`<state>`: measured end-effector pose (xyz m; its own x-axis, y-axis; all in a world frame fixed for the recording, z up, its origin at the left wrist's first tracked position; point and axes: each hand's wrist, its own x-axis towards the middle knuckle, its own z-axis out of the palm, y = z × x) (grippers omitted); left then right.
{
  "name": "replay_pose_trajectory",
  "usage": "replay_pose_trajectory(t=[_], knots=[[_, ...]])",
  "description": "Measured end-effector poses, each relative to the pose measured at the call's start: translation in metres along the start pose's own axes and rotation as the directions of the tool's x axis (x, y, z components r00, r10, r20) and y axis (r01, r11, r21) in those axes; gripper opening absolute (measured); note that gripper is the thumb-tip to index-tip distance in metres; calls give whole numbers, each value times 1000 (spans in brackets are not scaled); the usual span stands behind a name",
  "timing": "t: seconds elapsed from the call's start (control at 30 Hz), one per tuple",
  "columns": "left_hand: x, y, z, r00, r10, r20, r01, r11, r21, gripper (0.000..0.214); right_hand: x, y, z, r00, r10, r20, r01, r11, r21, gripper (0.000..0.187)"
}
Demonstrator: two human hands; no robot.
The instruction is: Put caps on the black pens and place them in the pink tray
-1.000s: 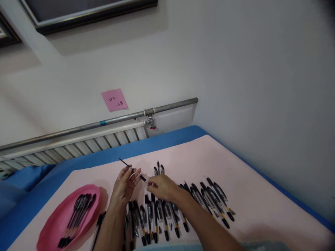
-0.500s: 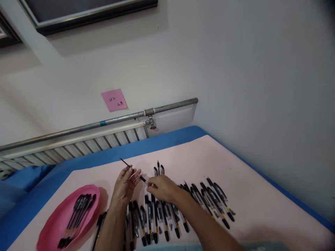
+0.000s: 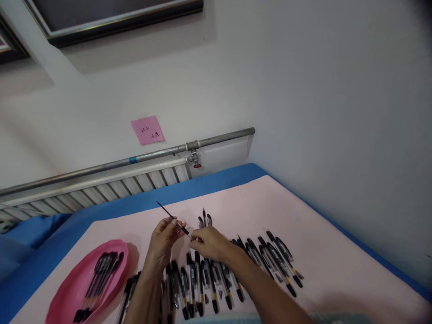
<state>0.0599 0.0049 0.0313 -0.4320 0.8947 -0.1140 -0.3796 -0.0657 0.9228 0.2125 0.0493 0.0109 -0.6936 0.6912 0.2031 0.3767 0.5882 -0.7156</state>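
My left hand (image 3: 162,238) pinches a thin dark pen refill (image 3: 164,209), whose far end points up and to the left. In my right hand (image 3: 209,242) is a clear pen barrel with a black grip (image 3: 184,230); its rear part is hidden by the fingers. Refill and barrel lie in one line, the refill running into the barrel at the left fingertips. Below both hands, several pen bodies and black caps (image 3: 212,288) are spread in a rough row. A few more pen parts (image 3: 205,219) lie just beyond my right hand.
A pink plate (image 3: 64,288) at the left holds several capless-looking dark refills or pens (image 3: 103,279). More pen parts (image 3: 276,256) lie to the right on the pink sheet (image 3: 337,270). Behind the blue table edge (image 3: 222,173) are a radiator (image 3: 111,189) and a pipe (image 3: 226,135).
My left hand has slid slightly to the right along the refill, closer to the black grip. My right hand stays almost in place with the barrel.
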Motion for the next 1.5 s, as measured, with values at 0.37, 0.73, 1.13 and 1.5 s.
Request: replay_pose_trajectory(t=[0.37, 0.73, 1.13, 1.5], knots=[[-4, 0, 4, 998, -8, 65, 1, 994, 106, 27, 0, -2, -1, 1000, -21, -21, 21, 1000, 19, 13], [-1, -19, 11, 991, 116, 73, -137, 840, 525, 13, 7, 9, -33, 937, 112, -331, -89, 992, 84, 21], [1, -51, 34, 989, 142, 35, -124, 696, 707, 20, 6, 12, -34, 928, 125, -352, -94, 990, 103, 20], [15, -9, 1, 994, -90, -64, 97, 988, 118, 7, 3, -1, -15, 995, 32, -92, -24, 996, 88, 14]])
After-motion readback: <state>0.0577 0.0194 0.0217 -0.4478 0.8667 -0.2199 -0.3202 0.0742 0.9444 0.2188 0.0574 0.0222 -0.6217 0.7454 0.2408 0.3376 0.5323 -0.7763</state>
